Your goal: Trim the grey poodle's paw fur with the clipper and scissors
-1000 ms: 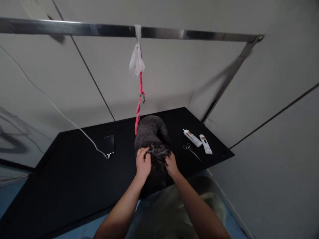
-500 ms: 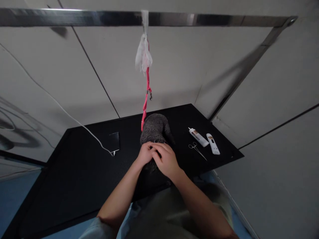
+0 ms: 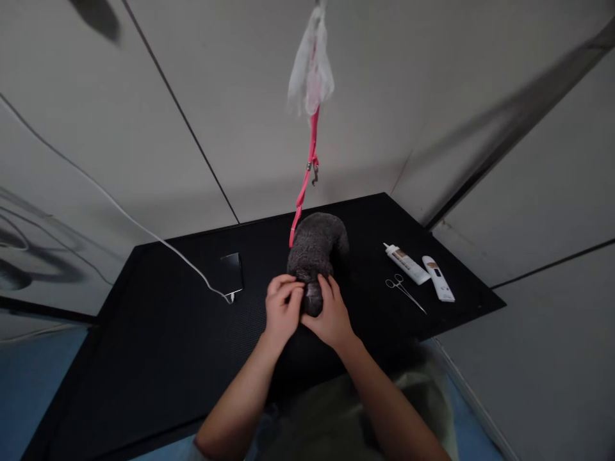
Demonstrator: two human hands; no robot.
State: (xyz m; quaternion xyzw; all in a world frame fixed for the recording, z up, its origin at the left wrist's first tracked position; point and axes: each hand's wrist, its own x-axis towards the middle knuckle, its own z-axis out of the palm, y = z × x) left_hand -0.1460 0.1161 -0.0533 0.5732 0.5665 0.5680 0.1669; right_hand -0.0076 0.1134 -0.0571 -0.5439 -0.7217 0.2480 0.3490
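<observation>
A small dark grey curly-coated dog (image 3: 317, 246) stands on a black table (image 3: 158, 346), facing away from me. A pink leash (image 3: 307, 173) runs from its neck up to a white cloth knot (image 3: 311, 70) overhead. My left hand (image 3: 282, 310) curls against the left side of the dog's near end, fingers bent and pinching into the fur. My right hand (image 3: 331, 317) cups the right side of that same part, fingers pressed onto the fur. Between the two hands a tuft of grey fur shows.
A phone (image 3: 231, 271) on a white cable (image 3: 144, 230) lies left of the dog. To the right lie a white tube (image 3: 407, 263), a white handheld device (image 3: 437, 278) and small metal scissors (image 3: 403, 291). Grey wall panels rise behind the table.
The view has tilted down, so the overhead steel bar has left the frame. My right hand slid off the top of my left and now holds the dog's right side; both hands stay on the fur.
</observation>
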